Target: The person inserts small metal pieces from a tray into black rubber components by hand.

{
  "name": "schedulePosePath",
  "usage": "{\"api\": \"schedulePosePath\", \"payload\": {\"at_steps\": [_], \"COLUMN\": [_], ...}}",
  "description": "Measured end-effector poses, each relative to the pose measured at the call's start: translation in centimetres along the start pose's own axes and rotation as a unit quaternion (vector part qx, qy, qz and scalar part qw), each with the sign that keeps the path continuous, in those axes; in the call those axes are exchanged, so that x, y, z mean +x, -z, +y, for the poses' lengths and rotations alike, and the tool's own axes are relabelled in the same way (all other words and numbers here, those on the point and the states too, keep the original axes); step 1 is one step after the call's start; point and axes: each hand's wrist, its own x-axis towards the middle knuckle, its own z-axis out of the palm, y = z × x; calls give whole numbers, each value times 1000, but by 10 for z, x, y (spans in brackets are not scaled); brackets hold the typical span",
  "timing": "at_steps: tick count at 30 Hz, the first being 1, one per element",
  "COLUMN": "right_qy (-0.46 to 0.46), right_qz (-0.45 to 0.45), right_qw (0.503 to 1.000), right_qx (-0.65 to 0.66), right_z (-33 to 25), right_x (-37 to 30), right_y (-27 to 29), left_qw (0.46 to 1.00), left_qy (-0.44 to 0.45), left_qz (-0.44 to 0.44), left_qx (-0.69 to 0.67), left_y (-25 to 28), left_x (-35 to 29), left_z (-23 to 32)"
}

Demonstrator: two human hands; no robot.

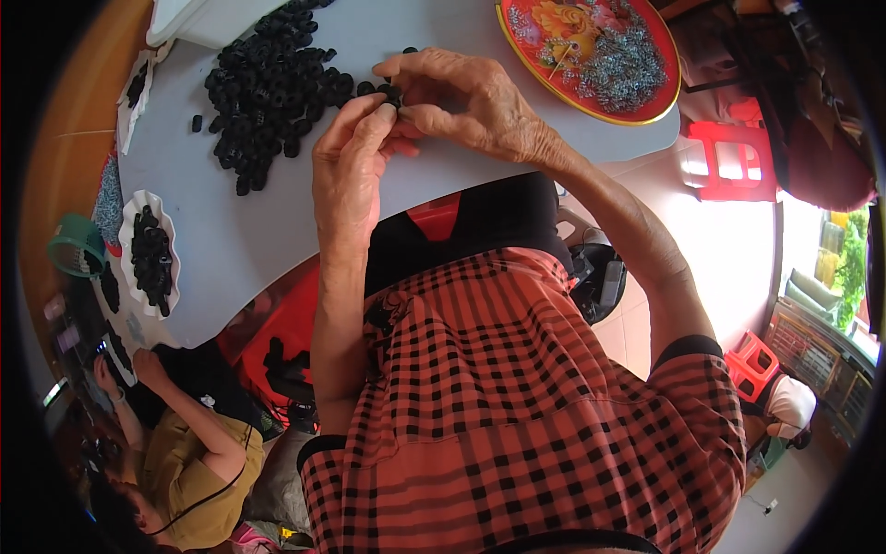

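Observation:
Above the near edge of the grey table, my two hands meet fingertip to fingertip around a small black ring-like piece (391, 94). My left hand (353, 157) pinches it from the left with thumb and fingers. From the right, my right hand (466, 103) curls its thumb and forefinger to the same piece, and its other fingers are partly hidden. Just left of the hands lies a big heap of short black hollow cylinders (268, 102), some touching my left fingertips. One more black cylinder (411, 52) shows behind my right fingers.
At the right of the table (277, 217), a round red tray (517, 55) carries many small silvery metal parts (628, 74). A scalloped white dish (174, 277) with black pieces stands left, near a green basket (76, 246). Another person (198, 462) works there. Red stools (736, 162) stand right.

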Motion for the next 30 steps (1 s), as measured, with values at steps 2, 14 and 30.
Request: {"api": "schedulePosePath", "payload": {"at_steps": [2,14,30], "right_qy": [11,172,109], "right_qz": [-18,36,15], "right_qw": [997,957,971], "right_qx": [-72,-230,-213], "right_z": [-4,11,-8], "right_x": [-1,-5,15], "right_y": [2,-13,21], "left_qw": [1000,999,997], "left_qy": [7,20,38], "left_qz": [0,-29,-36], "left_qx": [-11,-6,-56], "left_y": [0,0,4], "left_x": [-1,3,7], "left_z": [0,0,-2]}}
